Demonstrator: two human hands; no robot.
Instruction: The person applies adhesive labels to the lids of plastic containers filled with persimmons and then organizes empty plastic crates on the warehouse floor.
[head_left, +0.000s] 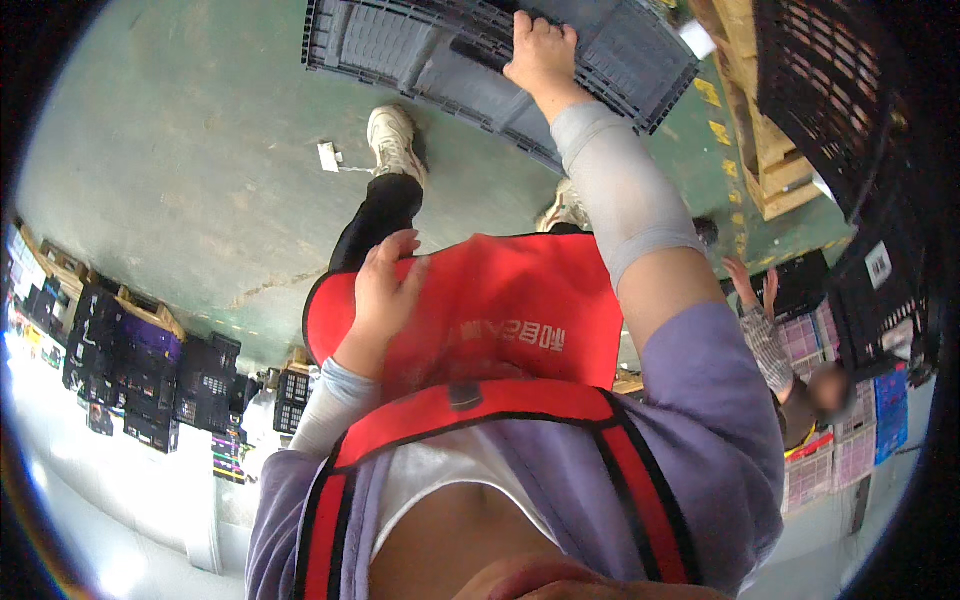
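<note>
My right hand (544, 60) reaches forward, its fingers curled over the upper edge of a dark grey plastic crate (465, 82) with ribbed panels. The crate lies ahead of my shoes, and its far side runs out of view. My left hand (386, 289) hangs in front of the red apron (517, 300), holding nothing, with thumb and fingers apart. Pale sleeves cover both forearms.
A small white item (328, 157) with a cord lies by my left shoe (391, 139). Wooden pallets (780, 176) and black slatted crates (817, 82) stand at right. Another person (769, 352) is at the right, near pink crates (855, 420). Black crates (142, 367) are stacked at left.
</note>
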